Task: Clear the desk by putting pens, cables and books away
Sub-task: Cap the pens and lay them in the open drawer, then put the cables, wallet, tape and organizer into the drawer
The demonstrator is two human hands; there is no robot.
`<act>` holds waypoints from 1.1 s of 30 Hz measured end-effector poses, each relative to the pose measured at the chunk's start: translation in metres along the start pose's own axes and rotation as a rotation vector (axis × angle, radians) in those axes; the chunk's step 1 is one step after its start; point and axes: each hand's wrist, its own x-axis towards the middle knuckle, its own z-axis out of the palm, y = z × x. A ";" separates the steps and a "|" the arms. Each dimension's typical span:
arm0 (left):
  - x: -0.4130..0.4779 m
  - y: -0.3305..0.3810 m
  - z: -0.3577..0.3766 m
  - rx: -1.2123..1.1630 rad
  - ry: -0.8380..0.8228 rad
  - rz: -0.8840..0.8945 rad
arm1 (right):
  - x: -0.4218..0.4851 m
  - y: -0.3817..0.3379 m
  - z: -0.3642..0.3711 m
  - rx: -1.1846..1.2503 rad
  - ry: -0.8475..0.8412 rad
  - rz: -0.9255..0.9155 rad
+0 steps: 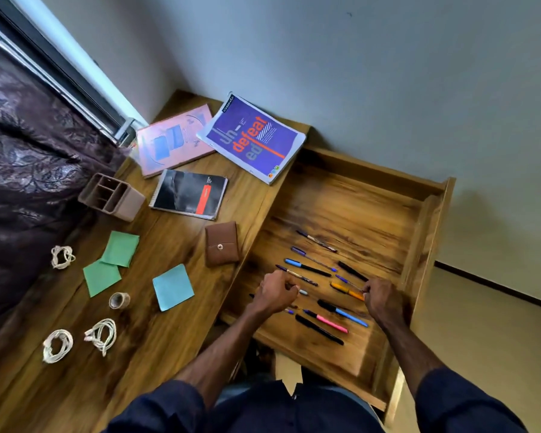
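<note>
noted pens [308, 269] lying in rows inside the open drawer [356, 195], with fingers of left hand [277, 292] clenched round a grey-tipped pen [303, 292] and those of right hand [383, 298] pinching one end of the orange pen [344, 289]; beside it on the desk [175, 245], books [252, 139], coiled cables [102, 335], pen holder [111, 196].

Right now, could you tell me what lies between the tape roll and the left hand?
The blue sticky note, flat on the desk, as the head view shows.

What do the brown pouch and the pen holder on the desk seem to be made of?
The brown pouch looks like leather or faux leather: matte surface, flap with a metal snap. The pen holder seems moulded plastic: smooth, dull brown walls and thin dividers.
</note>
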 end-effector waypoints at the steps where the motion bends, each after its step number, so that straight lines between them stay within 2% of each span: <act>1: 0.001 0.002 0.001 0.003 -0.005 -0.002 | 0.002 0.001 -0.001 0.007 -0.004 0.001; 11: -0.004 0.019 0.006 0.043 0.008 -0.003 | 0.005 -0.028 0.004 0.220 0.072 -0.068; 15: -0.013 0.011 -0.008 0.017 0.045 0.005 | -0.006 -0.075 0.004 0.345 0.118 -0.259; 23: -0.051 -0.034 -0.079 -0.073 0.311 -0.030 | -0.041 -0.202 0.007 0.447 0.103 -0.659; 28: -0.089 -0.090 -0.125 -0.147 0.500 -0.139 | -0.070 -0.276 0.021 0.423 0.079 -0.795; 33: -0.127 -0.163 -0.150 -0.292 0.589 -0.234 | -0.103 -0.339 0.049 0.376 0.049 -0.871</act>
